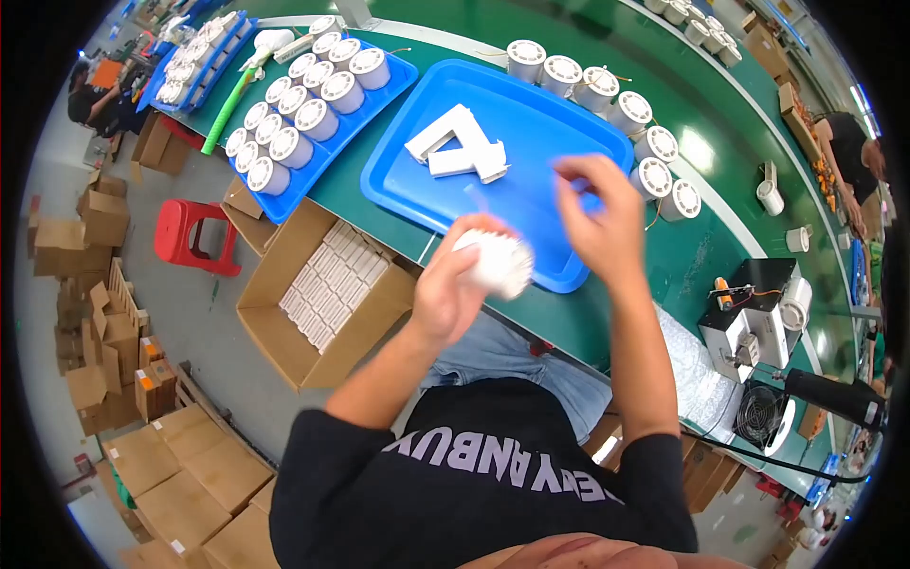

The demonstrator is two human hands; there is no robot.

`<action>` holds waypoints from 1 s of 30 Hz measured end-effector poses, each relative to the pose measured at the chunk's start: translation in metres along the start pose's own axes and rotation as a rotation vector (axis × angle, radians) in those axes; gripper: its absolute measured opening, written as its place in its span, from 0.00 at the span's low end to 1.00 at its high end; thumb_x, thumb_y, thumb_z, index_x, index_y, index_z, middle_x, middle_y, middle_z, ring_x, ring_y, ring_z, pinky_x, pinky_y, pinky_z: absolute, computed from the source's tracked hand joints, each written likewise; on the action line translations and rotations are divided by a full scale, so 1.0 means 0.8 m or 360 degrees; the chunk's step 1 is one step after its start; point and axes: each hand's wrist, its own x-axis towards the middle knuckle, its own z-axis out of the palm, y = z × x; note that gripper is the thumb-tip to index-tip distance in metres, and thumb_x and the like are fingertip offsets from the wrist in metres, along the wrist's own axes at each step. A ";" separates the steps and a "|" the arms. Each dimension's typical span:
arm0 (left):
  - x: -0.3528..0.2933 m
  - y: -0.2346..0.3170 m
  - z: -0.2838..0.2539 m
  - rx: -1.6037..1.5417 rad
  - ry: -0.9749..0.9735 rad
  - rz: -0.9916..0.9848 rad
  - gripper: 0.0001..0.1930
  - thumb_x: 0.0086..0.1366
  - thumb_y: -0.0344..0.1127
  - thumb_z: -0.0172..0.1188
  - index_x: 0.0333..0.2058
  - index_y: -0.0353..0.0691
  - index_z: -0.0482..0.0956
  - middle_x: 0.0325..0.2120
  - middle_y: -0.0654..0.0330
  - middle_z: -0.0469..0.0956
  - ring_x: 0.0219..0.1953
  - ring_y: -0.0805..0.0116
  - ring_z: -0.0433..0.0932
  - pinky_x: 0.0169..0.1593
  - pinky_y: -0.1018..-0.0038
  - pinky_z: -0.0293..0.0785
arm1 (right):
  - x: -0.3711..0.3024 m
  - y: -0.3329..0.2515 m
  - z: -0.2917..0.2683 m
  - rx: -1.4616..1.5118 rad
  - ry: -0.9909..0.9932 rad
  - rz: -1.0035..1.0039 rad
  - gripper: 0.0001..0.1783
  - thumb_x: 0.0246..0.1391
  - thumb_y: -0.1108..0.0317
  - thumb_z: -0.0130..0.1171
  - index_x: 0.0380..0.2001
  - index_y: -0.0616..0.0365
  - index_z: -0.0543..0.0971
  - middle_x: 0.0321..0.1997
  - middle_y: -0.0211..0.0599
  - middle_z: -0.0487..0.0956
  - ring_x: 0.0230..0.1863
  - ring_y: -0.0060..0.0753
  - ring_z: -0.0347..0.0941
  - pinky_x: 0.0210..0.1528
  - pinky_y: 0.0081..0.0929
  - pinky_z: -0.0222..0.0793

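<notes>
My left hand (445, 296) is closed round a white, round, ribbed part (504, 266), held up over the near edge of a blue tray (531, 114). Motion blurs this part, so its details do not show. To the right, my right hand (609, 218) hangs over the tray with curled fingers. They are smeared by motion, and I cannot make out anything in them. White rectangular pieces (457, 142), some shaped like small boxes, lie in the tray's left half.
Left of the tray, a second blue tray (403, 71) carries rows of white cylinders (316, 116). More cylinders (561, 74) line the far edge. An open carton (275, 334) of white pieces stands at the left. A black and silver machine (749, 318) occupies the right side.
</notes>
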 end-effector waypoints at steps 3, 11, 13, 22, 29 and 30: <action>-0.042 -0.015 -0.045 0.0207 0.0359 0.0123 0.11 0.70 0.36 0.49 0.46 0.38 0.71 0.43 0.54 0.75 0.45 0.66 0.76 0.48 0.70 0.74 | 0.039 0.023 0.084 -0.0231 -0.0150 -0.0193 0.19 0.46 0.71 0.65 0.44 0.58 0.77 0.38 0.42 0.79 0.40 0.43 0.77 0.42 0.36 0.74; -0.054 -0.016 -0.043 0.0945 0.0185 0.0168 0.04 0.68 0.28 0.52 0.38 0.34 0.73 0.39 0.55 0.77 0.42 0.69 0.77 0.47 0.73 0.73 | 0.043 0.011 0.063 -0.0471 -0.0217 0.0001 0.35 0.45 0.76 0.61 0.60 0.59 0.66 0.40 0.50 0.76 0.39 0.50 0.77 0.45 0.39 0.75; -0.045 -0.017 -0.035 0.1157 -0.0100 0.0105 0.04 0.67 0.27 0.53 0.37 0.33 0.74 0.37 0.56 0.78 0.41 0.71 0.77 0.46 0.74 0.73 | 0.012 0.008 0.017 0.0495 -0.0015 0.0458 0.35 0.48 0.77 0.53 0.63 0.61 0.63 0.39 0.42 0.76 0.39 0.39 0.78 0.44 0.30 0.75; -0.012 -0.085 0.042 0.1149 -0.0882 -0.0417 0.08 0.64 0.34 0.59 0.35 0.35 0.78 0.29 0.62 0.79 0.32 0.78 0.76 0.36 0.77 0.72 | -0.145 0.013 -0.091 0.2668 0.0612 0.0876 0.27 0.56 0.71 0.50 0.59 0.65 0.63 0.46 0.41 0.70 0.49 0.41 0.70 0.66 0.53 0.59; -0.010 -0.127 0.065 0.0986 -0.1044 -0.0630 0.07 0.66 0.34 0.58 0.36 0.36 0.77 0.31 0.63 0.80 0.34 0.77 0.77 0.39 0.76 0.73 | -0.207 0.012 -0.133 0.2658 0.0541 0.0917 0.30 0.57 0.68 0.49 0.62 0.66 0.60 0.46 0.40 0.69 0.48 0.38 0.68 0.65 0.54 0.61; -0.012 -0.131 0.065 0.0985 -0.1047 -0.0633 0.07 0.66 0.34 0.58 0.36 0.36 0.77 0.31 0.63 0.80 0.34 0.77 0.77 0.39 0.76 0.73 | -0.214 0.012 -0.137 0.2659 0.0536 0.0908 0.32 0.57 0.66 0.49 0.63 0.66 0.58 0.46 0.40 0.69 0.49 0.38 0.68 0.63 0.55 0.62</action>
